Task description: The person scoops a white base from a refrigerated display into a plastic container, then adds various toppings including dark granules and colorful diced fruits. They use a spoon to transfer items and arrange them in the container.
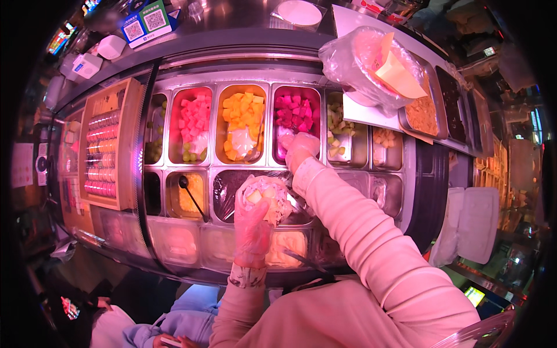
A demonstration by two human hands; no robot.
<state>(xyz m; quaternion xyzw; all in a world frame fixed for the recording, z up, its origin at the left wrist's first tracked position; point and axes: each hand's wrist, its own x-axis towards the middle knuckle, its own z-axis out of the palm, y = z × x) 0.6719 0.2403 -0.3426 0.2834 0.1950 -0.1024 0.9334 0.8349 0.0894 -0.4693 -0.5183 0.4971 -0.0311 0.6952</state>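
My left hand, in a clear glove, is closed around a round dessert topped with pale cream and light fruit chunks. It hovers over the near row of metal pans. My right hand, gloved too, reaches into the near end of a pan of magenta dragon fruit cubes. Its fingers are drawn together and bent down; whatever they hold is hidden. Left of that pan are yellow mango cubes and pink watermelon cubes. Green fruit pieces lie in the pan to its right.
A black spoon stands in a pan of yellow food. Cream fills a near tub. A plastic-wrapped container stands back right, beside a tray of brown crumbs. A wooden box stands left. Another person in blue sits lower left.
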